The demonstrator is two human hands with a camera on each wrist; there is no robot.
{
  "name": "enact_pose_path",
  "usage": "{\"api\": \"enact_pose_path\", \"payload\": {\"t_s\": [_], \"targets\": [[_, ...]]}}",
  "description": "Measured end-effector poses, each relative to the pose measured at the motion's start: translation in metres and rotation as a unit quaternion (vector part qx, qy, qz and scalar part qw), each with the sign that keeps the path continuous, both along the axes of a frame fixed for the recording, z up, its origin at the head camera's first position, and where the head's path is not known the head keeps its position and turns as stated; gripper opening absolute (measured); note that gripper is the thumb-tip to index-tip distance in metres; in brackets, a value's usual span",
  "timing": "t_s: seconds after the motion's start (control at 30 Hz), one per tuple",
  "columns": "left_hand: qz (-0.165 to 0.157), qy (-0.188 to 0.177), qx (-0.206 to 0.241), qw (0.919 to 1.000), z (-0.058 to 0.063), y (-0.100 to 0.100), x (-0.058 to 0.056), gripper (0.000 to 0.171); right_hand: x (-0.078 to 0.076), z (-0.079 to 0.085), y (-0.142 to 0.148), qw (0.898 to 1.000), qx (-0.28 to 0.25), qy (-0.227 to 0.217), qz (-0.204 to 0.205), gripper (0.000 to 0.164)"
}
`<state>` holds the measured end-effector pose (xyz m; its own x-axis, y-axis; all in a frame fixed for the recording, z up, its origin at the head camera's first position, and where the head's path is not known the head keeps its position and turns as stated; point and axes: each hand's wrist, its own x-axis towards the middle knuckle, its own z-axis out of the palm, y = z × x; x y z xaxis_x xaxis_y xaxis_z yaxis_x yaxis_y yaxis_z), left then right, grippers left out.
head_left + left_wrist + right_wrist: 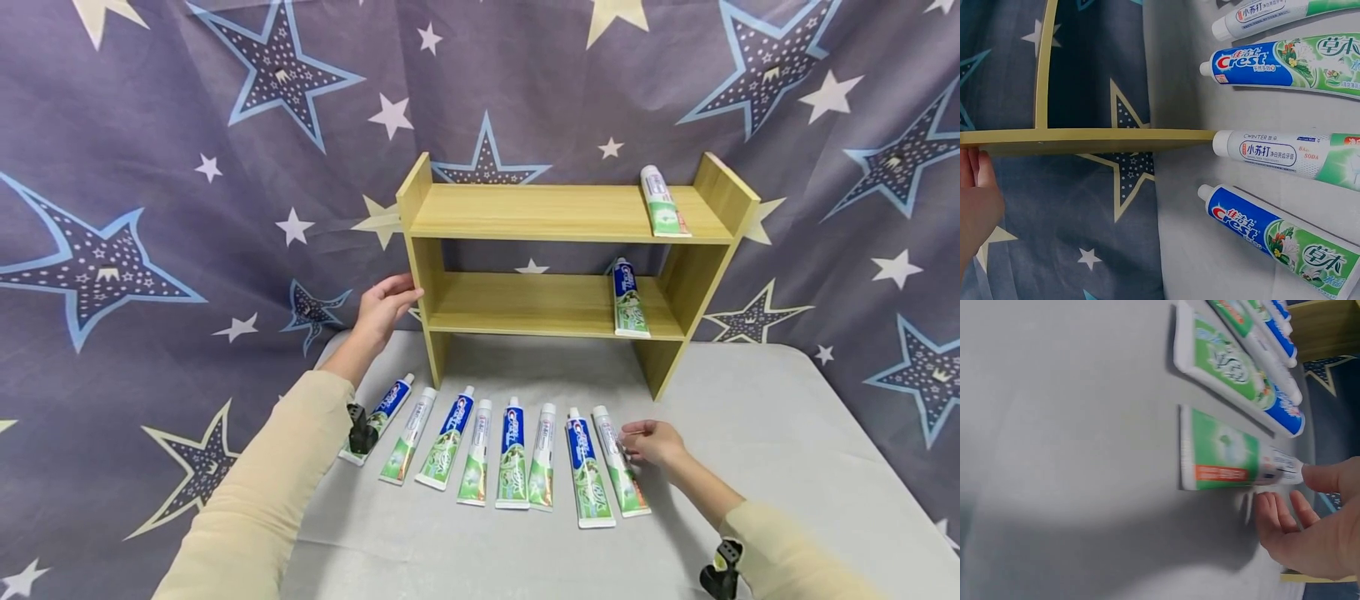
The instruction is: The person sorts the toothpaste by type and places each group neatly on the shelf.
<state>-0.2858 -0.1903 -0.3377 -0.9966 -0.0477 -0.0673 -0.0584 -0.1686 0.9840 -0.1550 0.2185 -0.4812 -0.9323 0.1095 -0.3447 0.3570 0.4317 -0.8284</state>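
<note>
My left hand [385, 310] touches the left side panel of a two-tier wooden shelf [517, 212], its fingers [984, 170] fairly straight against the board. My right hand [654, 443] is beside the rightmost white-and-green toothpaste tube [621, 462], which lies on the table. In the right wrist view, the thumb [1322, 478] overlaps that tube's cap end, while the other fingers lie slightly apart beside it. Just left of it is a blue-and-green Crest toothpaste tube [589, 471].
More toothpaste tubes, blue-capped-end Crest [513, 454] alternating with white ones [475, 454], form a row on the grey table [787, 467]. One white tube [663, 202] lies on the upper tier and one Crest tube [628, 298] on the lower. A star-patterned cloth [315, 192] hangs behind.
</note>
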Motion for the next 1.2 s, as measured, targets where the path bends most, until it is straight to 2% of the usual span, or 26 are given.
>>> {"api": "enact_pose_path", "payload": {"t_s": [0.13, 0.23, 0.43, 0.7, 0.9, 1.0, 1.2], "targets": [[0.001, 0.001, -0.006, 1.0, 0.0, 0.0, 0.0, 0.049, 0.002, -0.01, -0.002, 1.0, 0.012, 0.005, 0.01, 0.03], [0.0, 0.001, -0.01, 0.9999, 0.0, 0.001, 0.0, 0.049, 0.002, -0.016, -0.003, 0.999, 0.042, 0.022, 0.011, 0.03], [-0.004, 0.0, -0.013, 0.9999, -0.001, 0.001, -0.001, 0.05, 0.003, -0.015, -0.008, 0.992, 0.12, 0.036, 0.016, 0.029], [-0.002, -0.005, -0.017, 0.9998, 0.001, 0.001, 0.0, 0.05, -0.001, -0.018, -0.012, 0.983, 0.177, 0.026, 0.031, 0.026], [0.001, -0.007, -0.018, 0.9998, 0.001, 0.001, 0.001, 0.05, -0.003, -0.009, -0.013, 0.989, 0.14, -0.032, 0.026, 0.029], [0.0, -0.007, -0.02, 0.9998, 0.001, 0.001, 0.0, 0.05, -0.004, -0.007, -0.01, 0.993, 0.098, -0.054, 0.019, 0.031], [0.0, -0.005, -0.03, 0.9995, 0.001, 0.0, 0.0, 0.049, -0.002, 0.0, -0.002, 0.997, -0.003, -0.07, 0.013, 0.028]]}}
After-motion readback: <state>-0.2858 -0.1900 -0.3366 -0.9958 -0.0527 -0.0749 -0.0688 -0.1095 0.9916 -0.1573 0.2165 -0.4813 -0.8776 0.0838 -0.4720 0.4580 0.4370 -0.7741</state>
